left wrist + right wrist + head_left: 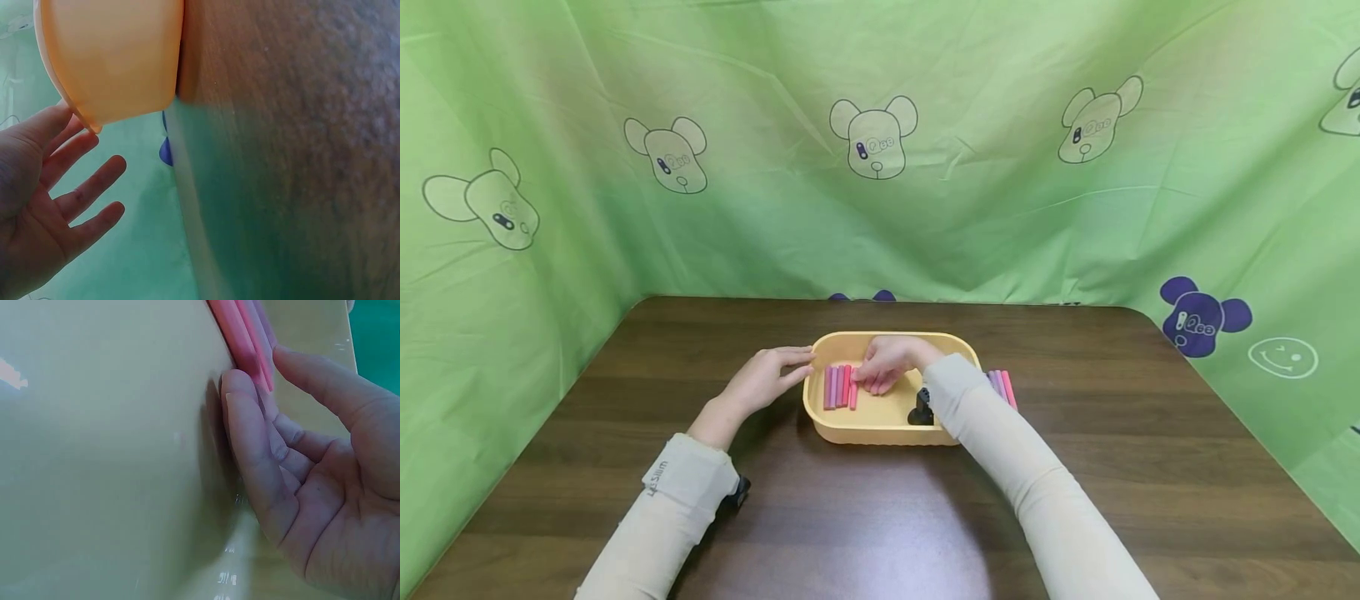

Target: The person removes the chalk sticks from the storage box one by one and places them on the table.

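Observation:
A yellow oblong tub (880,435) stands on the table. Inside it, at the left end, several slim purple-to-pink sticks (835,387) lie side by side. My right hand (883,362) reaches into the tub and pinches the end of the rightmost pink stick (853,396) between thumb and forefinger. The right wrist view shows that pink stick (236,334) beside other sticks, with the remaining fingers curled toward the palm. My left hand (767,379) touches the tub's left rim, its fingers fairly straight and spread. In the left wrist view, thumb and forefinger meet the tub's edge (112,62).
More purple and pink sticks (1002,388) show right of the tub, partly hidden by the right sleeve (1022,467). Black wrist cameras (921,410) sit under both wrists. Green printed cloth (880,233) hangs behind the brown wooden table (865,517).

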Demonstrator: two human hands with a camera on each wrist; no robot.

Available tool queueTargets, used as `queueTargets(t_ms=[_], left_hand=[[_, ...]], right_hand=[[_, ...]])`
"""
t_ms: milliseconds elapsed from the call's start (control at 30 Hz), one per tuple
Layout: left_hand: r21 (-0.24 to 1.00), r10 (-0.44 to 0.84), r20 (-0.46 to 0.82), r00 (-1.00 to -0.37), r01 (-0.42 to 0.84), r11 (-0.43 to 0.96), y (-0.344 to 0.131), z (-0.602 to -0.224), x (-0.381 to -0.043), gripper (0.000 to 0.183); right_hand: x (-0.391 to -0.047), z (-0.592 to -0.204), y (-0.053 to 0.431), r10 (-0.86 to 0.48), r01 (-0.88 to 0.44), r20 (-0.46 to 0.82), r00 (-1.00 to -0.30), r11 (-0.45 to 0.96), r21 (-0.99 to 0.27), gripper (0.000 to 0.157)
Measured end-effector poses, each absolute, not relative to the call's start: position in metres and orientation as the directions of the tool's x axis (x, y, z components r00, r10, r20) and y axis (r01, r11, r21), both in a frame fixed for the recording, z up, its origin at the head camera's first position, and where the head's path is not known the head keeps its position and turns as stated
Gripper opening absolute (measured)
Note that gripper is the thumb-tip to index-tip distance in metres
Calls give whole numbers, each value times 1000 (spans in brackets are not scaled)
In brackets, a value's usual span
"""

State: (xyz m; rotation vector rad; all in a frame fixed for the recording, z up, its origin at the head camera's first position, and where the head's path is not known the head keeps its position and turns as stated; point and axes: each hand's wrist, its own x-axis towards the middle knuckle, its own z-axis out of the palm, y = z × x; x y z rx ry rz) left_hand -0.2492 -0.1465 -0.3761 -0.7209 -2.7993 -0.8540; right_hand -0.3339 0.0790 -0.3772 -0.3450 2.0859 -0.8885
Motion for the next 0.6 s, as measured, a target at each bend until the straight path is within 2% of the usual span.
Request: queueTargets(t_ms=[333, 600], left_hand=[[505, 400, 209, -893, 448, 737, -147, -373, -248, 36], [504, 408, 223, -885, 463, 729, -147, -371, -249, 36]], right_hand=[[-329, -374, 73, -474, 52, -583, -660, 746, -664, 24], [-328, -375, 69, -436, 50, -565, -700, 759, -649, 28]])
